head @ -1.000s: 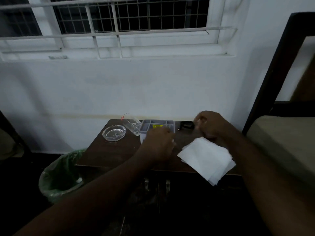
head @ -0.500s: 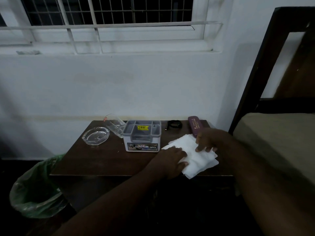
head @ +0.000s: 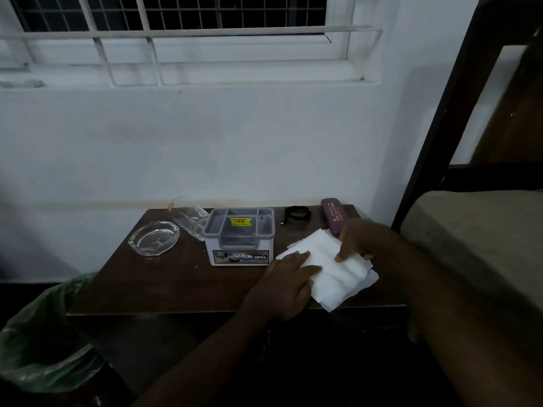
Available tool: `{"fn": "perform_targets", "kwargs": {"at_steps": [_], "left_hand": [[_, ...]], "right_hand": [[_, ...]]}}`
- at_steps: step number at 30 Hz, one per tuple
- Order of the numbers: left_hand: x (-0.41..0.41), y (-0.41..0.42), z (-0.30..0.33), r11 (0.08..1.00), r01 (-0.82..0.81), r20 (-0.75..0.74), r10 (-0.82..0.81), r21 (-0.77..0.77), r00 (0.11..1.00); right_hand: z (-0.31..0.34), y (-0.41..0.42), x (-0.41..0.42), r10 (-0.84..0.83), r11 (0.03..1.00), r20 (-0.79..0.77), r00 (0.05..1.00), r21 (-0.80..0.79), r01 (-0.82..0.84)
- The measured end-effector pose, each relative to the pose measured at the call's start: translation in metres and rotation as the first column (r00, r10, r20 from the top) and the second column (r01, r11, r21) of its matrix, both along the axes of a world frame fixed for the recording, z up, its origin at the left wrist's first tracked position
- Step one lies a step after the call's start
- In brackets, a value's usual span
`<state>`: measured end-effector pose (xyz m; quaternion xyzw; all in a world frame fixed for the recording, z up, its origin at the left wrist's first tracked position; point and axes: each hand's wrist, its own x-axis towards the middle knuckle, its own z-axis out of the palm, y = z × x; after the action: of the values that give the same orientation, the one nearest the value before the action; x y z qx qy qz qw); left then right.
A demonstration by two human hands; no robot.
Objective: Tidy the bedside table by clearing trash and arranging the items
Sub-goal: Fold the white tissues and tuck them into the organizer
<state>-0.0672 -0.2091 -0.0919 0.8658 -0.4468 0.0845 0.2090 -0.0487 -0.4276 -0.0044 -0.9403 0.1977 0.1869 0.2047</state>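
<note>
**Mia:** Where are the white tissues (head: 329, 268)?

**Sam:** On the front right part of the brown surface (head: 164, 283). One corner hangs over the front edge. The left hand (head: 286, 284) lies flat on them with straight fingers. The right hand (head: 363, 240) presses down on them with its fingertips. Neither hand is grabbing anything.

**Mia:** What could go wrong?

**Sam:** The tissues are thin and stacked loosely. If a hand slides, one sheet could slip off and fall to the floor.

**Mia:** Anything else?

**Sam:** The purple glasses case (head: 333, 216) is just beside the right hand. A bump could push it off the back. The tilted glass (head: 189, 217) leans on the gray organizer box (head: 241, 237), so moving the box could tip it onto the glass ashtray (head: 154, 237).
</note>
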Motion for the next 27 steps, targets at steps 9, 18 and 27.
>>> {"fn": "perform_targets", "kwargs": {"at_steps": [9,18,27], "left_hand": [[-0.003,0.001,0.004,0.999,-0.007,0.025,0.009,-0.051,1.0],[-0.002,-0.001,-0.001,0.996,-0.037,0.043,0.041,-0.075,0.998],[-0.005,0.003,-0.005,0.979,-0.063,0.013,0.066,-0.193,0.998]], "right_hand": [[0.009,0.01,-0.005,0.096,0.993,0.095,0.991,-0.084,-0.089],[0.011,0.021,-0.01,0.109,0.989,0.081,0.991,-0.108,-0.1],[0.015,0.025,-0.011,0.161,0.978,0.105,0.981,-0.153,-0.144]]}}
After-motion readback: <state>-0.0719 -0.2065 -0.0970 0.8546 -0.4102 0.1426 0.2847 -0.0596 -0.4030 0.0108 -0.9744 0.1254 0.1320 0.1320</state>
